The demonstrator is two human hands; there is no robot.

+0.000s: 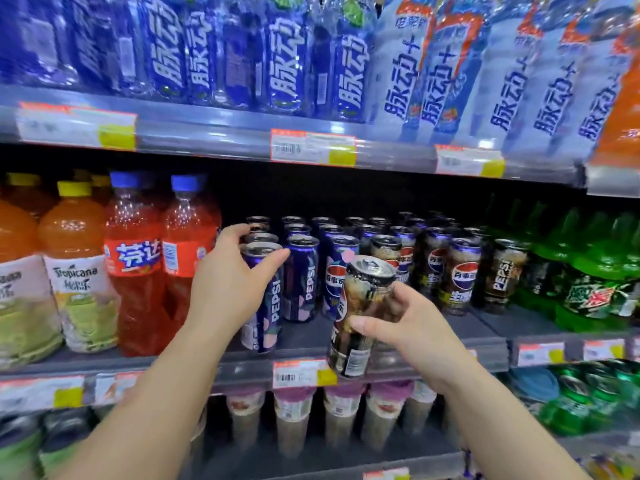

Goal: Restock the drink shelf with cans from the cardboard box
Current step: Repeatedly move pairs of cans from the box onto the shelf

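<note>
At frame centre, a brown Pepsi can is gripped around its body, tilted, by the right hand; the left hand is curled around a blue can on the shelf. Rigid, smooth, probably full and heavy, it is best held mid-body.

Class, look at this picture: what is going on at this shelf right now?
A person is stocking cans on the middle shelf. The left hand grips a dark blue can standing at the shelf's front edge. The right hand holds a brown can, tilted, in front of the shelf and not yet set down. Rows of cans already stand behind.
</note>
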